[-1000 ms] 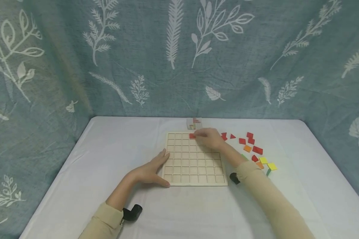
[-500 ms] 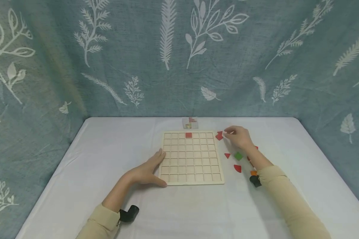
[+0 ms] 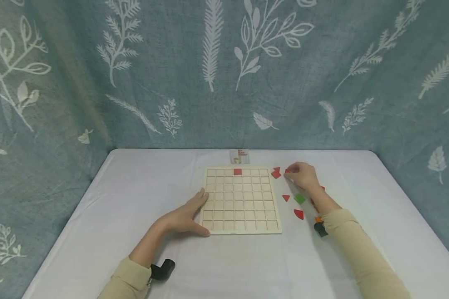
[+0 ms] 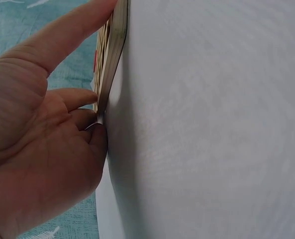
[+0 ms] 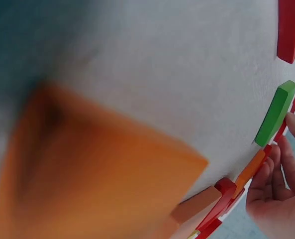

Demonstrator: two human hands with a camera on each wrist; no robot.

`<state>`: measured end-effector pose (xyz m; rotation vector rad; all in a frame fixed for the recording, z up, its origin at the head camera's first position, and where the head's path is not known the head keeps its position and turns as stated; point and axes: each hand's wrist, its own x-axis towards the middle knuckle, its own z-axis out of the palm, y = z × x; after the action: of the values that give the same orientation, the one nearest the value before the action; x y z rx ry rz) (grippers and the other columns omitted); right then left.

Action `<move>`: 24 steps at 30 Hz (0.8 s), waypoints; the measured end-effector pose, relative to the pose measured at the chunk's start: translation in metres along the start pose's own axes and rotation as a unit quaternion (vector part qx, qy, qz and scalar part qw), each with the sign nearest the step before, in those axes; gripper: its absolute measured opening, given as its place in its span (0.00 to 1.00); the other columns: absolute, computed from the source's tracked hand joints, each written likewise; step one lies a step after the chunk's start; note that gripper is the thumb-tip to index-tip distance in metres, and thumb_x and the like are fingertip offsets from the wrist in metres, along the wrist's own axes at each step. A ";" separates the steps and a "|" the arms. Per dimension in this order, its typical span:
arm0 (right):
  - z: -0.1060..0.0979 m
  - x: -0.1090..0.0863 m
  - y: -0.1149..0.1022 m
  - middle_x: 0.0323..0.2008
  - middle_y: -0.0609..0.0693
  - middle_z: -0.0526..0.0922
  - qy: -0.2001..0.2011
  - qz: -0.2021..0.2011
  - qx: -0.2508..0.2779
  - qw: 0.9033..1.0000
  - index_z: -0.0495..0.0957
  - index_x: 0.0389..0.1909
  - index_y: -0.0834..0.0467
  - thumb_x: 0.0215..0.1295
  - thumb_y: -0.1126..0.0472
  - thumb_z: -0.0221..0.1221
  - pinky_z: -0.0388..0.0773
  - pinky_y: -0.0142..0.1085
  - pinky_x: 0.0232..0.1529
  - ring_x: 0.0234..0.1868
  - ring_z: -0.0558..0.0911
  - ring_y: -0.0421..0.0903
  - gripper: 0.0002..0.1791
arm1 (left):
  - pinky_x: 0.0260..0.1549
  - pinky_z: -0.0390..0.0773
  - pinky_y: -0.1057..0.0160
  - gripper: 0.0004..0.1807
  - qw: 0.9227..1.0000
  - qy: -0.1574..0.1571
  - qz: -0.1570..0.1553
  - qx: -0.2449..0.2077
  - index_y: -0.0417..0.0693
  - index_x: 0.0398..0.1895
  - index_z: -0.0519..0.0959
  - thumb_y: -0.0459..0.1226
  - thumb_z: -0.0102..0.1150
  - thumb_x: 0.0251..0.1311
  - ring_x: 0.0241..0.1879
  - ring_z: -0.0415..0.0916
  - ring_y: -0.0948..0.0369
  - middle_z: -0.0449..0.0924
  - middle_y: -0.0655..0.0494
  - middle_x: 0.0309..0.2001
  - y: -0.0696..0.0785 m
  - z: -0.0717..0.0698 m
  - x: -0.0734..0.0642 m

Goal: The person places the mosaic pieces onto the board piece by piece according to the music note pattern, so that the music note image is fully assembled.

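right hand [image 3: 303,176] swung off the board [image 3: 241,204], pinching a red piece [image 3: 287,170]; i needed my wide-fingered left hand [image 3: 184,215] steady.

A pale wooden board [image 3: 243,214], divided into square cells, lies flat, the left hand [image 3: 183,218] touching its left edge and near corner. A red square [image 3: 238,172] sits in its far row's middle cell. Beyond its right edge, the right hand [image 3: 304,176] pinches a small red piece [image 3: 287,170].
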<state>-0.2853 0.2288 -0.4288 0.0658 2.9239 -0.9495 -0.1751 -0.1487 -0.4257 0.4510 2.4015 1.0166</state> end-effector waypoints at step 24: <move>0.036 0.002 -0.047 0.50 0.55 0.83 -0.061 -0.037 0.140 0.988 0.83 0.50 0.58 0.61 0.51 0.66 0.74 0.48 0.55 0.53 0.78 0.53 0.20 | 0.71 0.41 0.44 0.64 1.000 0.015 -0.007 -0.002 0.38 0.77 0.46 0.45 0.78 0.42 0.76 0.31 0.46 0.32 0.42 0.78 0.001 0.007 -0.002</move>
<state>-0.2883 0.1701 -0.4307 -0.0839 2.6803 -1.3184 -0.1695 -0.1445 -0.4288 0.4203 2.4258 1.0282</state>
